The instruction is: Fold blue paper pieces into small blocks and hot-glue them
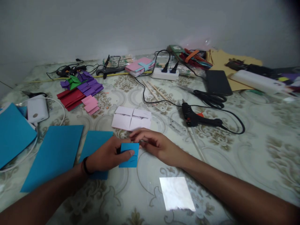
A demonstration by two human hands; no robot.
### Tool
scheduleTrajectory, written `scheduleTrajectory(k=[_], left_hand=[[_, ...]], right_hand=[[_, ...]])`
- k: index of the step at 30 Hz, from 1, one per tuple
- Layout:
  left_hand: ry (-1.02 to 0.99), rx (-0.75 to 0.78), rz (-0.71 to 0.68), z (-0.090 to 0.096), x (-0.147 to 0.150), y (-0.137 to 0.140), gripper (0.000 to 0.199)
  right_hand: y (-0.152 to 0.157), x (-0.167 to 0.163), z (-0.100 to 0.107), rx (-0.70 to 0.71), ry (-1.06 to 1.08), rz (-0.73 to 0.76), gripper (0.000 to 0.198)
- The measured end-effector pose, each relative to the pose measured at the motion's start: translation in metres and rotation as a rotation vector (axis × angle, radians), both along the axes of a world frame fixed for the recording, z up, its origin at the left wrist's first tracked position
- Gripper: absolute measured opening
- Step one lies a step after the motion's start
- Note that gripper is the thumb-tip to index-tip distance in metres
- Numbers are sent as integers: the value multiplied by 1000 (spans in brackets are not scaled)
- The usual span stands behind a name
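Note:
My left hand (109,155), a dark band at its wrist, grips a small folded blue paper square (128,162) with the thumb on top of it. Dark lines or slits cross the square's face. Curled close at the far edge of this square is my right hand (156,144), its fingertips beside the left index finger; what they pinch, if anything, is hidden. Just beyond the hands lies a folded white paper (124,120) with flaps meeting in the middle. Under my left wrist rests a blue sheet (97,140), with a larger blue sheet (56,153) to its left.
A black glue gun (193,116) and black-handled scissors (208,97) lie at right. Purple (92,86), red (71,97) and pink (91,104) folded papers sit at back left. Farther back stands a white power strip (165,74). A bright white square (177,193) shows near the front.

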State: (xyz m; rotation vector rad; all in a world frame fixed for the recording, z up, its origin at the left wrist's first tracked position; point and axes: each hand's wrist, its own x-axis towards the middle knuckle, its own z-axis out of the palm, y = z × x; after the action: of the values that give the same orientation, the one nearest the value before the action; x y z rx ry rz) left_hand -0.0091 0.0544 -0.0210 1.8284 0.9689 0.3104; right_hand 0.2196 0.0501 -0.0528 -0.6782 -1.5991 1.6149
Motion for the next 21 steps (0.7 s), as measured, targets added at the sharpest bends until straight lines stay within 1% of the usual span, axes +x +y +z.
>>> scheduleTrajectory(k=[3,5,9,14,18,21], left_hand=[[-39,-38,-24,1,0,0,32],[-42,-37,-22,1,1,0,33],[-33,-61,-11,0,0,0,32],[-38,-31,-21,-1,0,0,34],[-34,-38,-13,1,1,0,34],[-41,-27,-29,1,1,0,35]], right_hand=[[0,-1,0,-36,11,-9,22],[0,-1,0,-55,15,-14,21],[0,-1,0,-49,6,-12,21],[0,-1,0,-12,-17,-17,23],[-1,-1,1,-34,3,7,25],[0,-1,1,-51,-16,-4,23]])
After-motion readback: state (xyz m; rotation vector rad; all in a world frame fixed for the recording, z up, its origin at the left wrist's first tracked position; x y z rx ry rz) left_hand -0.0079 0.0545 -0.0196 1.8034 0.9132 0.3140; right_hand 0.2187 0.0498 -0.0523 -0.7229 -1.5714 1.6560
